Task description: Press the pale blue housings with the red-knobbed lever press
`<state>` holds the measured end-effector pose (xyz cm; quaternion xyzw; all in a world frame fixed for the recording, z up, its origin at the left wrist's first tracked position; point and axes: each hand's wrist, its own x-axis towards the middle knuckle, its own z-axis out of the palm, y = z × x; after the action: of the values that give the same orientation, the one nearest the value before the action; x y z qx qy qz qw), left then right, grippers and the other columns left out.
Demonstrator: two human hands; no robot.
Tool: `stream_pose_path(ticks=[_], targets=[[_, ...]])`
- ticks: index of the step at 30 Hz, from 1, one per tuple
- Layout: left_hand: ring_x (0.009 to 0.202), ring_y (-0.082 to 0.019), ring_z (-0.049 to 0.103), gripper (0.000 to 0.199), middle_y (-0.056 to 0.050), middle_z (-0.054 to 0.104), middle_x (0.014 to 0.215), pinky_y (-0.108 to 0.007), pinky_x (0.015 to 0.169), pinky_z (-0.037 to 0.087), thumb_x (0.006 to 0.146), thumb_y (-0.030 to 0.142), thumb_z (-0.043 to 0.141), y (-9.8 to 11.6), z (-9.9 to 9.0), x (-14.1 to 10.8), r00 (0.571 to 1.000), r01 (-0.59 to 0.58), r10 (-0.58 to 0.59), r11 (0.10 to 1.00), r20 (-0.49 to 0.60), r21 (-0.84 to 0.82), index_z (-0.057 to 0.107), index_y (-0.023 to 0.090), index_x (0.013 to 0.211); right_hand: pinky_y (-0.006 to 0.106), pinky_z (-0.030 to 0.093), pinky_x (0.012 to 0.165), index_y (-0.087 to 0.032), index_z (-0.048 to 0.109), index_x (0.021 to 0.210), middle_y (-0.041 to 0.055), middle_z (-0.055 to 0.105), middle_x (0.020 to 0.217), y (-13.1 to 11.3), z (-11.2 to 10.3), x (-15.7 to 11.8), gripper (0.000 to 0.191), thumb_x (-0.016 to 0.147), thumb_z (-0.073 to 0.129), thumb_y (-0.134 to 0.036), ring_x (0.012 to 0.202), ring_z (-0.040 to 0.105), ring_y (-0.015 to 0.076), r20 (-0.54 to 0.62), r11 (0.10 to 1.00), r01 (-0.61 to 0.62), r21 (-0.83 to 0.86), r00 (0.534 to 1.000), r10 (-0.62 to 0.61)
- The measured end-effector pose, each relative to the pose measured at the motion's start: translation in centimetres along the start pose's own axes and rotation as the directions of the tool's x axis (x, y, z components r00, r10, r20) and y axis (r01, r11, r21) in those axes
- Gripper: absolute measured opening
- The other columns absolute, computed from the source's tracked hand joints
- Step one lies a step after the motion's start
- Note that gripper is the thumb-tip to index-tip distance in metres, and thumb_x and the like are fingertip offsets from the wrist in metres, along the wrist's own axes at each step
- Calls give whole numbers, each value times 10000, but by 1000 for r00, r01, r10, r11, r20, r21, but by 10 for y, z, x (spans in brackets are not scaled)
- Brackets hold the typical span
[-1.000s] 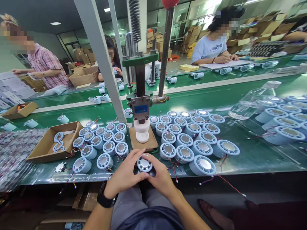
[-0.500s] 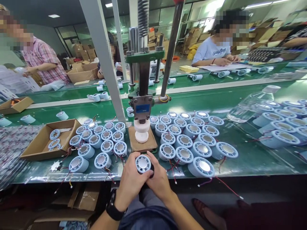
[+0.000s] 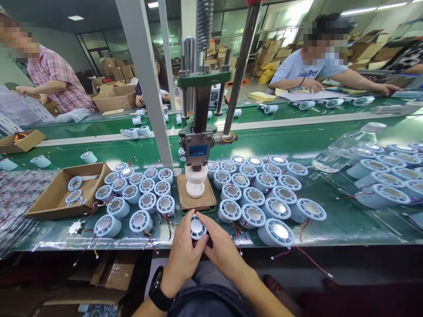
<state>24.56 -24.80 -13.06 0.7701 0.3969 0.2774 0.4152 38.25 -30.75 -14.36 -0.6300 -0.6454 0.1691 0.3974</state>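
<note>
Both hands hold one light-blue round part [image 3: 197, 226] with a silver disc on top, at the front edge of the green bench. My left hand [image 3: 184, 248] wraps its left side, with a black watch on the wrist. Around its right side curls my right hand [image 3: 220, 244]. Just beyond stands a hand press [image 3: 198, 147] with white round blocks [image 3: 195, 188] over a brown board [image 3: 206, 204]. Similar blue parts with thin wires stand in groups left [image 3: 140, 221] and right [image 3: 254, 214] of the press.
A cardboard box [image 3: 46, 204] with blue rings lies at the left. A clear bottle [image 3: 340, 149] leans near more blue parts [image 3: 383, 196] at the right. A grey post [image 3: 145, 83] rises beside the press. Several people work across the bench.
My hands have closed further around the blue part, which stays near the bench edge. Across the bench, the person at the right has stretched an arm out to the right.
</note>
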Motion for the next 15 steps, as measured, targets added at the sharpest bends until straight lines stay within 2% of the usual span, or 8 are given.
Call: stream_pose_path(ticks=[2,3,5,7,8,11,13,15], targets=[[1326,-270,494,555,-127,536,1424,-457,1121,378,861,289,590,4,-4,2,1000,4,-3,999,17,-36,448,192,1389,394,442,1149,-220,377,1499,98,431,1484,-18,-36,7,715,811,545,-117,1387,444,217,156,997,42,-67,987,-31],[1271,-269,543,537,-119,586,1367,-439,1087,414,833,286,618,8,-7,4,1000,17,-16,999,17,-47,496,188,1346,388,435,1157,-235,348,1513,88,408,1501,-33,-59,14,722,829,558,-138,1403,422,213,168,989,101,-107,982,-82],[1120,-262,631,488,-95,677,1218,-405,999,478,766,277,676,19,-15,10,999,48,-48,997,-11,-57,584,180,1235,368,421,1171,-220,352,1501,81,426,1486,-69,-111,39,648,884,545,-173,1398,424,194,33,940,262,-219,965,-261],[1012,-251,665,459,-74,716,1114,-381,930,507,721,276,706,33,-27,21,994,61,-65,997,-83,-52,626,179,1163,358,404,1180,-154,431,1433,91,490,1421,-111,-164,80,512,928,508,-182,1360,455,181,-188,851,348,-394,876,-445],[988,-247,669,456,-69,722,1090,-374,912,511,712,279,712,39,-33,28,990,57,-63,997,-129,-49,634,179,1150,362,399,1176,-114,465,1394,99,510,1391,-131,-188,105,474,927,515,-177,1345,461,187,-269,810,332,-483,824,-498],[953,-243,671,465,-70,728,1053,-367,879,511,698,290,726,53,-48,56,968,35,-45,998,-246,-43,645,173,1140,338,414,1123,-80,465,1376,80,528,1341,-172,-244,184,456,932,516,-174,1266,490,161,-470,804,159,-573,740,-481],[931,-240,672,452,-72,730,1030,-363,869,508,682,279,742,56,-51,76,959,12,-25,999,-282,-50,659,168,1113,263,491,984,-66,497,1321,60,607,1190,-181,-262,228,369,985,413,-195,1036,583,78,-531,881,111,-460,761,-373],[929,-238,669,448,-76,730,1021,-358,871,503,661,262,765,55,-47,95,956,-21,-2,997,-292,-78,668,162,1087,179,525,740,-63,580,1170,30,654,961,-179,-267,256,357,1011,284,-183,725,577,10,-529,935,105,-340,801,-282]])
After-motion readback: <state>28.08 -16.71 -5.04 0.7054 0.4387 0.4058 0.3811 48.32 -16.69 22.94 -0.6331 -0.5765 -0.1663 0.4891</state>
